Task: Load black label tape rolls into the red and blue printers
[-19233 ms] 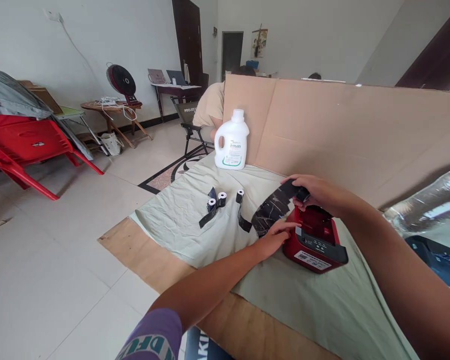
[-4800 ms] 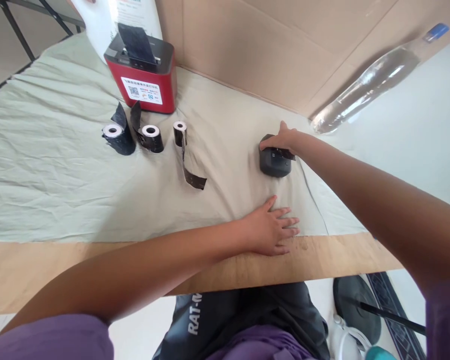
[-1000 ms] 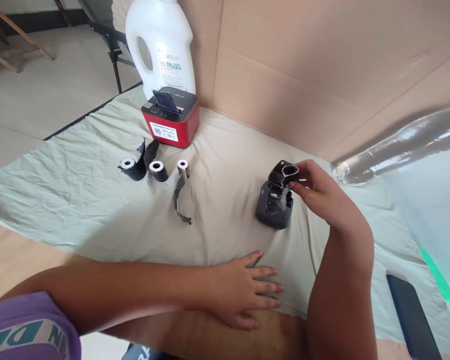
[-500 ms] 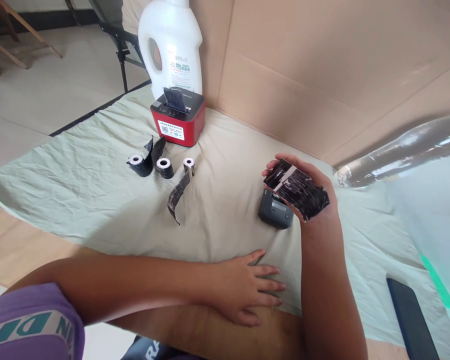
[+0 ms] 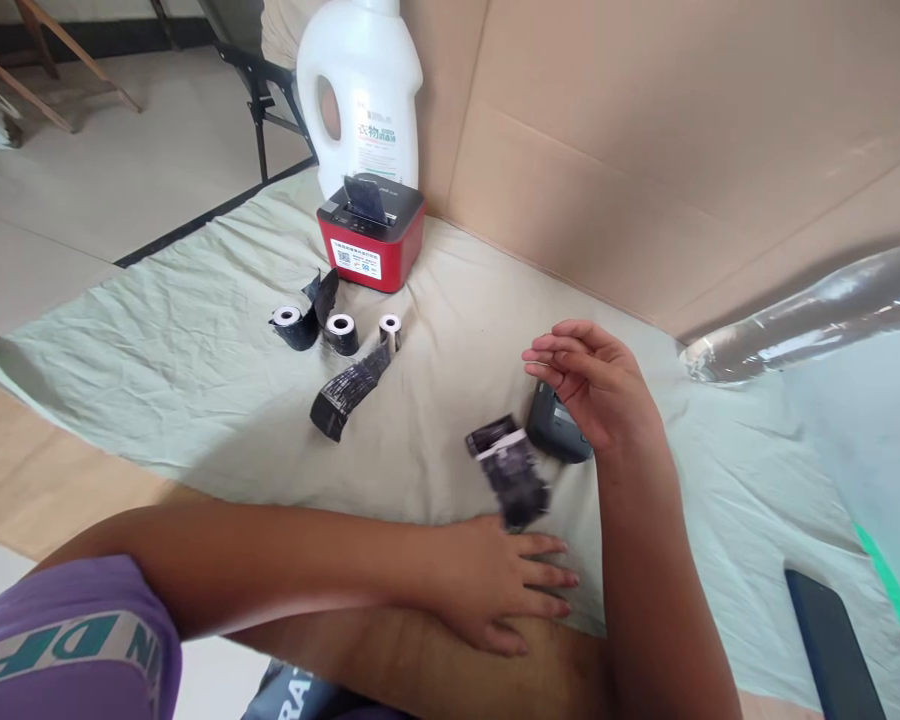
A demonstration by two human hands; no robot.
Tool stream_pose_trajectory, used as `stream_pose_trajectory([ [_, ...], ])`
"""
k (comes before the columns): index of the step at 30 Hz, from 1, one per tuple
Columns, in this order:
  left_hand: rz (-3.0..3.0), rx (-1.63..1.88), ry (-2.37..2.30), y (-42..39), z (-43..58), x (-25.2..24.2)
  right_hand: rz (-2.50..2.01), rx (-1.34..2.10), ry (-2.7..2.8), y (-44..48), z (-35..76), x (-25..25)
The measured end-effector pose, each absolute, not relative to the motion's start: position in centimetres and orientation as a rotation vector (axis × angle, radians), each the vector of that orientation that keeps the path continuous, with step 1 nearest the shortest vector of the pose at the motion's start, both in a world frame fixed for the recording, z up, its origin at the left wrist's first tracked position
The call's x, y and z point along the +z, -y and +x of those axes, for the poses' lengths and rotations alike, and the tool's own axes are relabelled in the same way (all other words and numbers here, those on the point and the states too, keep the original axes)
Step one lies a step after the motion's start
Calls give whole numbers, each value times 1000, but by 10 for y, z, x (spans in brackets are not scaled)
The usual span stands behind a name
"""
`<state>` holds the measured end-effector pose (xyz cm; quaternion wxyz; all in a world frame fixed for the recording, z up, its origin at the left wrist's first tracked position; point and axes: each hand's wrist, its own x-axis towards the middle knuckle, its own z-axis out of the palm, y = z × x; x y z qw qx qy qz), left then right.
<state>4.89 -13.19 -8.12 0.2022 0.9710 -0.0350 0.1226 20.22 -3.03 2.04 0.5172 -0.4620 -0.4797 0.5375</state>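
My right hand (image 5: 596, 385) hovers open above a small dark grey printer (image 5: 555, 430), fingers loosely curled and holding nothing. A black strip of printed paper (image 5: 510, 470) is blurred just left of the printer, apart from the fingers, its lower end over my left hand. My left hand (image 5: 506, 585) lies flat and open on the pale green cloth (image 5: 195, 350) at the wooden table edge. Further back, three small black paper rolls (image 5: 337, 330) lie with loose tails, in front of a red printer (image 5: 371, 240).
A white detergent jug (image 5: 360, 95) stands behind the red printer against a cardboard wall (image 5: 645, 130). A clear plastic bottle (image 5: 810, 315) lies at the right. A dark phone (image 5: 832, 645) rests at the lower right. A folding chair stands on the floor behind.
Half a second ago my right hand held the black paper strip above the grey printer; now the strip has left the fingers and sits lower, near my left hand.
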Motion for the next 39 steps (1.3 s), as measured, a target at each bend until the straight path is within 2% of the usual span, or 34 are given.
stream_pose_trajectory([
  [4, 2716, 333, 114, 132, 49, -83, -1210, 1241, 1381, 33, 195, 16],
  [7, 2701, 342, 106, 133, 49, -85, -1439, 1177, 1837, 40, 189, 11],
  [11, 2677, 366, 101, 133, 51, -87, -1787, 923, 2382, 51, 180, 1],
  [16, 2658, 337, 100, 135, 53, -89, -1684, 1028, 2674, 57, 168, -4],
  [19, 2674, 323, 93, 134, 52, -87, -1576, 994, 2630, 56, 166, 0],
  [24, 2724, 251, 94, 132, 49, -80, -1410, 1062, 2094, 50, 166, 3],
  [27, 2744, 281, 101, 132, 49, -80, -1338, 991, 1920, 47, 162, -3],
  [39, 2738, 393, 91, 132, 48, -84, -1322, 533, 2124, 50, 151, -3],
])
